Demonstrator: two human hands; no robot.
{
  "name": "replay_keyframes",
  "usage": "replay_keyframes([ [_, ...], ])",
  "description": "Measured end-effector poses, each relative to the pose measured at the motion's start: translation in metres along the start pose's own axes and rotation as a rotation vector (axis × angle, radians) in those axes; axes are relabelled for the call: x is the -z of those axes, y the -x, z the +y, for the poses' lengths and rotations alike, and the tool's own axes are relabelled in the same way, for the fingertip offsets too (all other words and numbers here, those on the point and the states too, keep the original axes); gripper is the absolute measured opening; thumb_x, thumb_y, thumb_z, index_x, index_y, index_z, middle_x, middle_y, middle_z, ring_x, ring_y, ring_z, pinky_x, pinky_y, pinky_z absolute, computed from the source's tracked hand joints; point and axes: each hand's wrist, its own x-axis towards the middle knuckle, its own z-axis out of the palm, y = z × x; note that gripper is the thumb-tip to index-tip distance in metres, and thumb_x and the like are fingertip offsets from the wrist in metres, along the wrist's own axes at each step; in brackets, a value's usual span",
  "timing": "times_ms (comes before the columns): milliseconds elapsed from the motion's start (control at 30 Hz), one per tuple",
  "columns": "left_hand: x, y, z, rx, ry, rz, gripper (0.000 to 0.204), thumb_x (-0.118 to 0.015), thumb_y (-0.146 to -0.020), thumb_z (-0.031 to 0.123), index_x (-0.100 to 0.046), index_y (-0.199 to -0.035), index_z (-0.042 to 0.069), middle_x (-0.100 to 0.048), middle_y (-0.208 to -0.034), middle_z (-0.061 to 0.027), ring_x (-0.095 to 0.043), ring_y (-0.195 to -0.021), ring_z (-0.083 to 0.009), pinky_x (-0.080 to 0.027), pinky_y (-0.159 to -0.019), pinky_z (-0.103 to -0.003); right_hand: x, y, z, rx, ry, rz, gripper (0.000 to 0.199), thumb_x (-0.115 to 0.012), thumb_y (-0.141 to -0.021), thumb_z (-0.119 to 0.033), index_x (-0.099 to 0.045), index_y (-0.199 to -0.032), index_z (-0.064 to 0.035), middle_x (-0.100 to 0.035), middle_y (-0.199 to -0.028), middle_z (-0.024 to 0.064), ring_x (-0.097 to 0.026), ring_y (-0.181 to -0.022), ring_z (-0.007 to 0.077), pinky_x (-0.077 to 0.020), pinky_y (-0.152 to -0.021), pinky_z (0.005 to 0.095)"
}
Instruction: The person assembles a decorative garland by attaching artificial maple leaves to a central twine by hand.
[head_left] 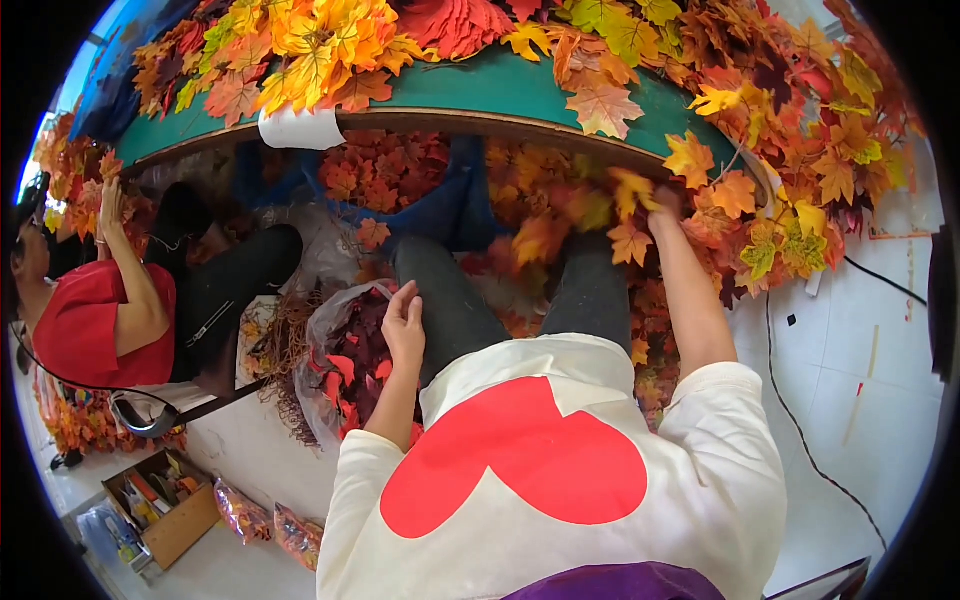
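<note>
Head view: green table [480, 92] ahead
Left hand [403, 325]: short of table, empty, fingers loosely apart
Right hand [664, 208]: by table edge, blurred, fingers can't tell
Orange leaves [629, 243]: beside right hand, near table edge

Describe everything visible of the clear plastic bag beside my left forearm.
The clear plastic bag looks thin, glossy and crumpled, its mouth gaping loosely. Through it and its opening show dark maroon leaves with some bright red leaves. It sits low, left of your dark trousers, with brown stringy stems close along its left side. Your left hand and forearm cover part of its right side; whether they touch it cannot be told.
</note>
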Motion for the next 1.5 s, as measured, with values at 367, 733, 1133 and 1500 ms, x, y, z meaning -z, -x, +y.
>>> replay_keyframes([
  [367, -0.003, 0.001, -0.001, -0.296, -0.339, 0.022, 0.021, -0.059, -0.079, 0.006, -0.064, -0.099, 0.005, -0.063, -0.092, -0.0119, -0.06, -0.085, -0.0239, -0.046, -0.076, -0.029, 0.113, -0.011, 0.046, 0.225, 0.242, -0.123, 0.024, -0.043, -0.088, -0.02, -0.059, -0.094, -0.0031, -0.058, -0.098, 0.0081, -0.056, -0.086, 0.0192, -0.0456, -0.073, 0.0325],
  [733, -0.001, 0.001, -0.008, -0.278, -0.312, 0.076, 0.014, -0.057, -0.08, 0.004, -0.064, -0.091, 0.005, -0.063, -0.087, -0.0104, -0.059, -0.083, -0.0245, -0.045, -0.076, -0.03, 0.287, 0.142, -0.023, 0.11, 1.315, -1.18, 0.021, -0.045, -0.085, -0.016, -0.062, -0.091, -0.0049, -0.057, -0.101, 0.0115, -0.058, -0.084, 0.022, -0.0449, -0.073, 0.0344],
  [1133, -0.008, -0.003, 0.0, -0.333, -0.319, 0.109, 0.012, -0.056, -0.08, 0.003, -0.065, -0.088, 0.005, -0.063, -0.084, -0.0096, -0.059, -0.08, -0.0221, -0.045, -0.073, -0.029, 0.309, 0.213, 0.013, 0.825, 1.723, -1.381, 0.026, -0.054, -0.076, -0.02, -0.061, -0.099, -0.0115, -0.056, -0.107, 0.0106, -0.058, -0.086, 0.0278, -0.043, -0.08, 0.0397],
  [1500, 0.023, 0.018, -0.041, -0.065, -0.268, 0.257, 0.015, -0.056, -0.081, 0.008, -0.063, -0.095, 0.006, -0.062, -0.092, -0.0107, -0.059, -0.087, -0.0253, -0.045, -0.078, -0.032, 0.199, 0.203, 0.039, -0.212, 1.217, -1.594, 0.056, -0.065, -0.066, -0.022, -0.053, -0.118, -0.0084, -0.06, -0.108, 0.0123, -0.058, -0.095, 0.0237, -0.0449, -0.082, 0.0335],
])
